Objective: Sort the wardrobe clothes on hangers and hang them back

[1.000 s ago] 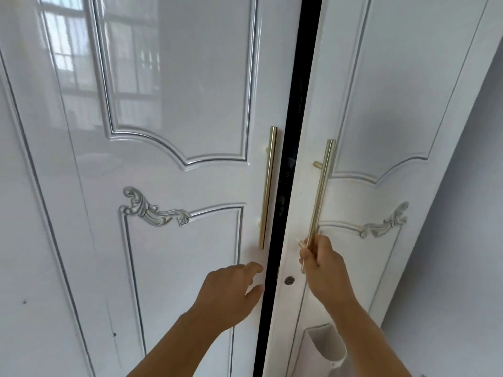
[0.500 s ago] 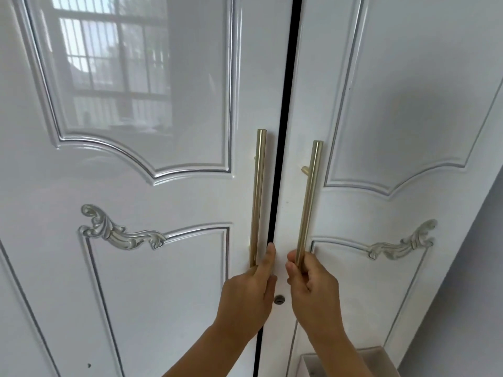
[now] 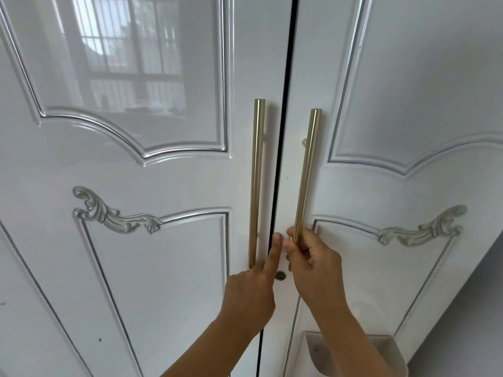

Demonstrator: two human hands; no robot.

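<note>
Right handle [image 3: 306,180] in right hand [image 3: 313,265]

glossy white doors [image 3: 168,268], brushed brass handles [image 3: 257,180]

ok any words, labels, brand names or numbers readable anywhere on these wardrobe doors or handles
None: no readable text in this view.
The left door and right door carry only moulded panels and carved scrolls.
The left handle and right handle are plain gold bars, no markings.
The keyhole shows no lettering.
The window reflection holds no writing.
</note>
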